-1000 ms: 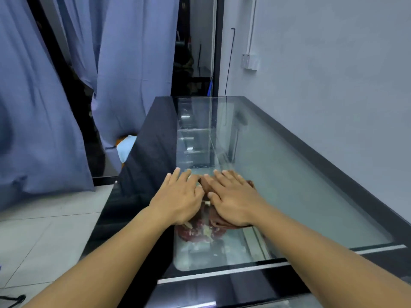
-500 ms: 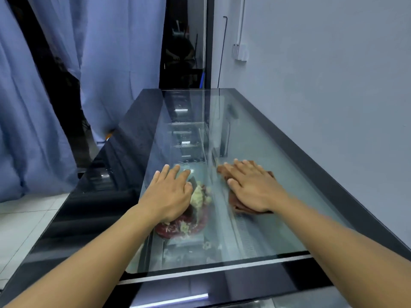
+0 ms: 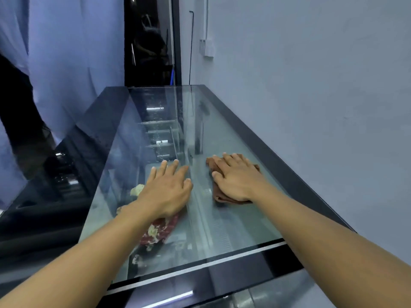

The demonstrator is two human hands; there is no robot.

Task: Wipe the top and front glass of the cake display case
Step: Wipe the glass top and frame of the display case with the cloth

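The cake display case has a long glass top (image 3: 222, 134) with a dark frame, running away from me. My right hand (image 3: 235, 176) lies flat with straight fingers on a brown cloth (image 3: 219, 196), pressing it onto the glass on the right half. My left hand (image 3: 169, 187) rests flat on the glass to the left of it, fingers spread, holding nothing. Under the glass below my left hand sits a red and white cake (image 3: 160, 230). The front glass falls away on the left as a dark reflective slope (image 3: 73, 174).
A pale wall (image 3: 311, 85) runs close along the case's right side. Blue curtains (image 3: 66, 52) hang at the left, with a dark doorway (image 3: 151, 41) beyond the far end. The near dark frame edge (image 3: 200, 276) crosses just under my forearms.
My right hand has slid the cloth to the right and a little farther away, apart from my left hand. The left hand stayed flat on the glass. The view has shifted.
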